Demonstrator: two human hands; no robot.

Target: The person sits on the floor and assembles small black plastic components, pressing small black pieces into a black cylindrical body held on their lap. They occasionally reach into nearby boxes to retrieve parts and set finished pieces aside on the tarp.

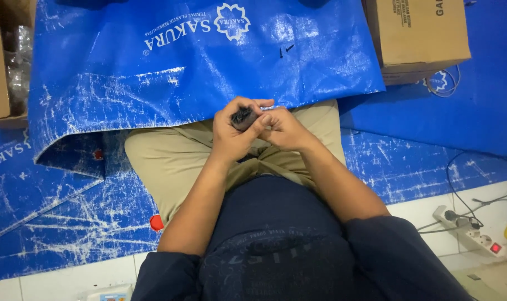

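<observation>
- The left hand (231,136) is curling its fingers around a small dark part (243,117), with the thumb pressing along its near side.
- The right hand (284,129) is meeting it from the right, its fingertips pressing together against the part's right end.
- The part is sitting between both hands, above the lap and just short of the near edge of the blue tarp (198,61); it is too hidden to tell its long axis.
- Two small dark screws (285,51) are lying on the tarp, well apart from the hands.
- A cardboard box (418,33) is resting at the far right, and a power strip (471,231) is lying on the floor at the right.
</observation>
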